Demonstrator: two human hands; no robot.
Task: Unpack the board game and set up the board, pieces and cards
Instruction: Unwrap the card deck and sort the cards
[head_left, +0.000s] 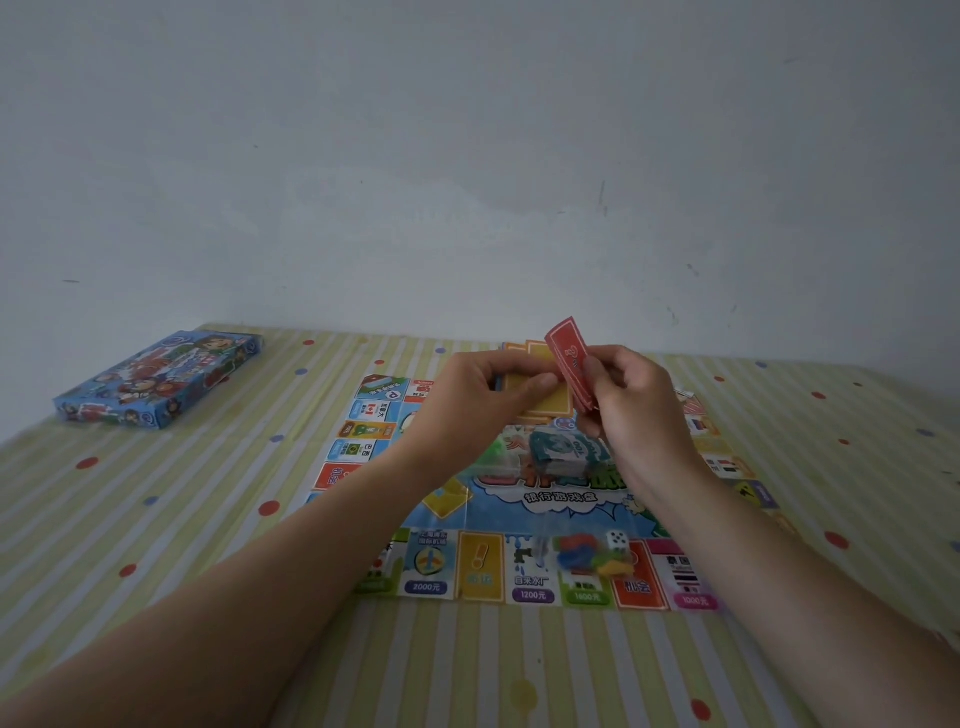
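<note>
The thin red paper cards (571, 371) are pinched in the right hand (623, 400), while a stack of flat yellow cards (540, 395) is gripped by the left hand (483, 389); both are held above the unfolded glossy paper board (519, 519). Card sorting appears under way. Next, each pile would be laid on its matching space. The striped, dotted tabletop cloth (156, 545) carries the blue cardboard box (161, 384).
</note>
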